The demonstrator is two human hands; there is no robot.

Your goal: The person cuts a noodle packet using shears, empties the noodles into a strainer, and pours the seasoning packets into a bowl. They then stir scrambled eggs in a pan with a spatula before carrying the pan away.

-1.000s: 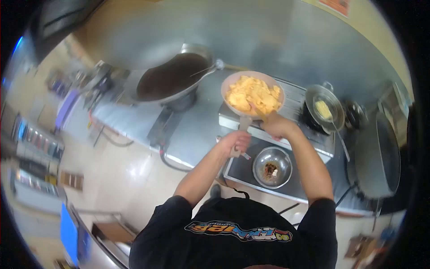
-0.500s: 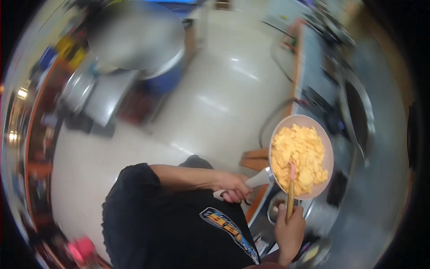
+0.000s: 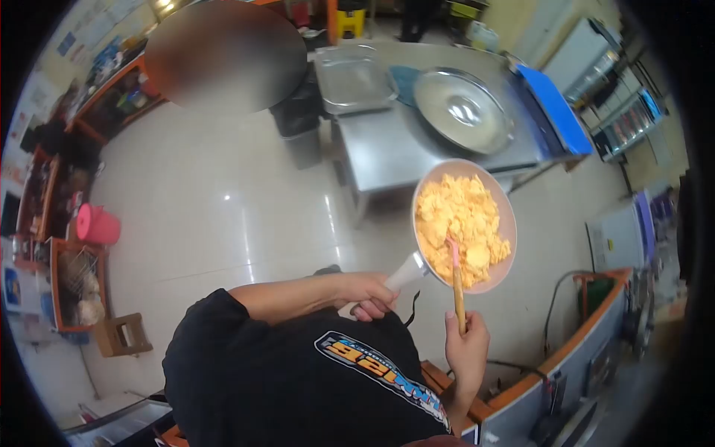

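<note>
A round pan (image 3: 503,195) with a pinkish inside and a pale handle is held out above the floor. Scrambled egg (image 3: 465,216), yellow and lumpy, fills much of it. My left hand (image 3: 370,296) is wrapped round the pan's handle, close to my black shirt. A utensil (image 3: 458,287) with a wooden handle and a pink end rests in the egg. My right hand (image 3: 467,346) grips its wooden handle, just below the near rim of the pan.
Beyond the pan stands a steel table (image 3: 380,149) with a metal tray (image 3: 352,78) and a large round metal lid (image 3: 463,110). At left are a pink bucket (image 3: 98,225) and a brown stool (image 3: 123,335). An orange-edged counter (image 3: 551,365) lies at lower right.
The view has turned away from the counter toward the steel table. Both hands still hold the pan and the utensil, which appear slightly further left and higher in view.
</note>
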